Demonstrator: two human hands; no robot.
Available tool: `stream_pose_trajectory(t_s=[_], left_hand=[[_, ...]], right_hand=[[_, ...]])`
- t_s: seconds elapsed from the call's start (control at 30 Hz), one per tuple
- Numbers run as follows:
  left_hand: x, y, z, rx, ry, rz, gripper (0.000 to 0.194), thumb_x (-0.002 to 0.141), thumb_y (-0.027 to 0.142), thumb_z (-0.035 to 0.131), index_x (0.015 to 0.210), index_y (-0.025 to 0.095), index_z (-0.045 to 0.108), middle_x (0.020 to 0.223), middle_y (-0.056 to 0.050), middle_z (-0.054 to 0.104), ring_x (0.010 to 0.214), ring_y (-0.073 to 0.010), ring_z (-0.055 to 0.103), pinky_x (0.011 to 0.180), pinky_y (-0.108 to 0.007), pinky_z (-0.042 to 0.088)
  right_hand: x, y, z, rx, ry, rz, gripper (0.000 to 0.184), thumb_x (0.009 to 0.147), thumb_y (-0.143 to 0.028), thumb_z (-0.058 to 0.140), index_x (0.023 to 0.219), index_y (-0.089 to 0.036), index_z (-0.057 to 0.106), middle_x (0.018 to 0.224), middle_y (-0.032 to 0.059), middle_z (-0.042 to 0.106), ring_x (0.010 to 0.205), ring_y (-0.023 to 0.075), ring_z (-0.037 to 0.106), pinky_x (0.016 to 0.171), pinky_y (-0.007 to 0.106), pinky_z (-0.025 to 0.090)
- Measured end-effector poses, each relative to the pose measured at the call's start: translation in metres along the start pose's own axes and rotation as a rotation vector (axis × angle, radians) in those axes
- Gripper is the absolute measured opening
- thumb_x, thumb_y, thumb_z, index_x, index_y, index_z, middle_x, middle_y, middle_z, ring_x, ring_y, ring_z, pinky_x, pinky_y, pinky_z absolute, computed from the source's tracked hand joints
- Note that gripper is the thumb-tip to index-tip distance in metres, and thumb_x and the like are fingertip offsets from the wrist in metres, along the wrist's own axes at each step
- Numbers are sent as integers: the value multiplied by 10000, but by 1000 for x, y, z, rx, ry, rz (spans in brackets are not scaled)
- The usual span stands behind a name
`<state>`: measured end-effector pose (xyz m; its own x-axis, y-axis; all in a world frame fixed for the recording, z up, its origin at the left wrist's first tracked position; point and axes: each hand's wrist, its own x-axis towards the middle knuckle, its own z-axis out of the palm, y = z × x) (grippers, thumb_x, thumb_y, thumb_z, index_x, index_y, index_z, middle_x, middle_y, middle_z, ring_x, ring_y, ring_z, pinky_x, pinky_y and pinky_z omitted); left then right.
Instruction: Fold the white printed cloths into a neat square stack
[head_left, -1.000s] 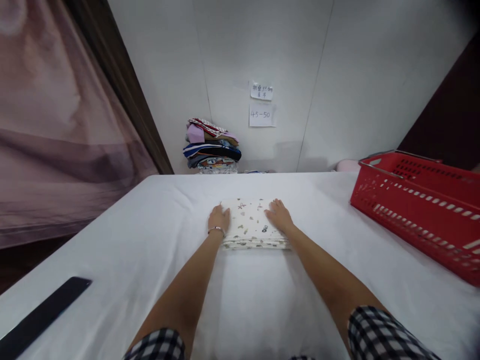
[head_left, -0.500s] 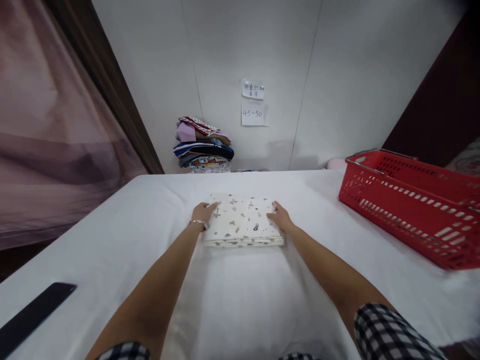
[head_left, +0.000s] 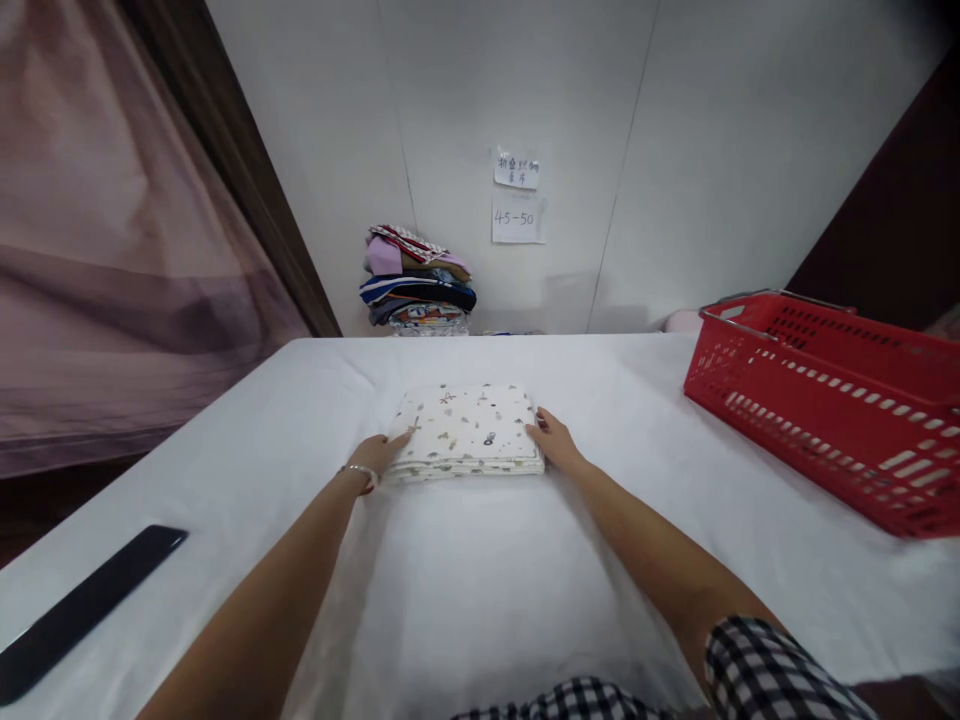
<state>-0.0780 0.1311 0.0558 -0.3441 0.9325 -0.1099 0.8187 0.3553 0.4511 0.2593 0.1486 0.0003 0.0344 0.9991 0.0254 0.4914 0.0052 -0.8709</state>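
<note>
A folded white cloth with small grey and brown prints lies flat on the white-covered table, its stacked layers showing along the front edge. My left hand, with a bracelet at the wrist, holds its left side, thumb on top and the other fingers mostly hidden. At the opposite side, my right hand grips the right edge between thumb and fingers.
To the right stands a red plastic basket with metal handles. A stack of folded fabrics sits by the wall behind the table. On the near left lies a dark flat object. A pink curtain hangs at left.
The folded cloth has shifted a little to the left on the table. My left hand has moved left with it and sits lower along its side. The view has turned slightly.
</note>
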Motion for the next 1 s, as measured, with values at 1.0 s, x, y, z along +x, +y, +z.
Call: stream_pose_trajectory(t_s=[1.0], left_hand=[[-66, -14, 59, -27, 392, 515, 344, 827, 457, 443, 958, 205, 639, 1067, -65, 642, 1046, -226, 550, 962, -364, 391]], right_hand=[[-49, 12, -20, -318, -56, -525, 308, 836, -193, 461, 1058, -245, 666, 1280, 37, 528, 1237, 206, 408, 1055, 415, 329]])
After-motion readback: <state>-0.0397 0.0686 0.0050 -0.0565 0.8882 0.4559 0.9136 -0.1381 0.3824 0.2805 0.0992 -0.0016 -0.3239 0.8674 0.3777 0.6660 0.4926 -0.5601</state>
